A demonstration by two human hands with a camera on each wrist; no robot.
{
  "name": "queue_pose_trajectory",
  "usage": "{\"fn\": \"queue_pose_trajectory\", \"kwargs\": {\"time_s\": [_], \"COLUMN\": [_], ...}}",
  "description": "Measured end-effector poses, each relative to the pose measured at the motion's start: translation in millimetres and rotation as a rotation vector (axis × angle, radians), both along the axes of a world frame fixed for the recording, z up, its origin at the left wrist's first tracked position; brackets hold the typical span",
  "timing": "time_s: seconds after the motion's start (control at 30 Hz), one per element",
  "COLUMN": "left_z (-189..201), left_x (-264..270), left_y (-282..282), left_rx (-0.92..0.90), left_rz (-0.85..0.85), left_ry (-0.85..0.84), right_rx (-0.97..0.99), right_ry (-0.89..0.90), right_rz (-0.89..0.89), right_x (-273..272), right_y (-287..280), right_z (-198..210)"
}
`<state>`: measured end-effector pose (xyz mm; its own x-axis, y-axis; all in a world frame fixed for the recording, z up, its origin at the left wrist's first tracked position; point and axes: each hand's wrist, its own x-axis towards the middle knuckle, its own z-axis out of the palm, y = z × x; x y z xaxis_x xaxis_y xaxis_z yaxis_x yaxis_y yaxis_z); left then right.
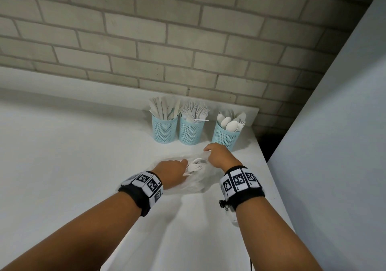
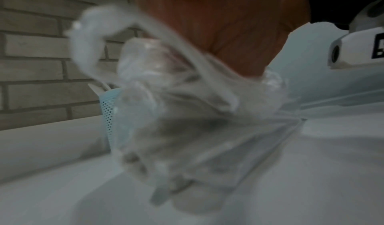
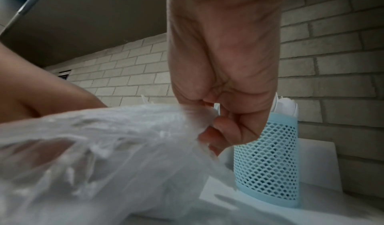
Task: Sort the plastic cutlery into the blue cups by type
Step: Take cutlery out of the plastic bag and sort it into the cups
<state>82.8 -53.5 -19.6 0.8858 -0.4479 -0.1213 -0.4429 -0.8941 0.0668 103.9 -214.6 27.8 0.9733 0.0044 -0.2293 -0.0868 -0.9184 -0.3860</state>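
Thin clear plastic bag (image 1: 196, 178) of white plastic cutlery (image 1: 194, 167) lies at 6 o'clock of three blue mesh cups (image 1: 189, 131). Right hand (image 1: 218, 155) pinches the bag's mouth; left hand (image 1: 171, 171) reaches inside, grip unclear. Cutlery judged light, stiff, slippery: take by handles

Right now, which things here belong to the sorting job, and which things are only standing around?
Belong to the job:
- clear plastic bag with white cutlery inside, pinched by the right hand
- left hand, reaching into the bag
- three blue cups: knives, forks, spoons

Only around:
- white counter
- brick wall
- pale panel at right
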Motion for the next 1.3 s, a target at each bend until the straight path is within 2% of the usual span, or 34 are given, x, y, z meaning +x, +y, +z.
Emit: {"fn": "queue_pose_trajectory", "kwargs": {"time_s": [0.5, 0.8, 0.97, 1.17, 1.23, 1.3], "left_z": [7, 10, 10, 16, 18, 23], "left_x": [7, 8, 14, 24, 25, 21], "left_y": [8, 14, 18, 17, 17, 15], "left_rx": [-0.138, -0.434, -0.614, -0.681, -0.772, -0.902], "left_rz": [0.007, 0.030, 0.101, 0.244, 0.262, 0.270], "left_ry": [0.088, 0.185, 0.221, 0.206, 0.265, 0.394], "right_rx": [-0.001, -0.002, 0.020, 0.060, 0.097, 0.141], "right_ry": [0.029, 0.027, 0.015, 0.004, 0.013, 0.010], "right_rz": [-0.074, -0.064, -0.066, -0.062, -0.058, -0.050], "right_x": [6, 7, 8, 9, 10, 12], "right_y": [-14, -14, -15, -17, -17, -16], "right_z": [6, 4, 5, 7, 7, 8]}}
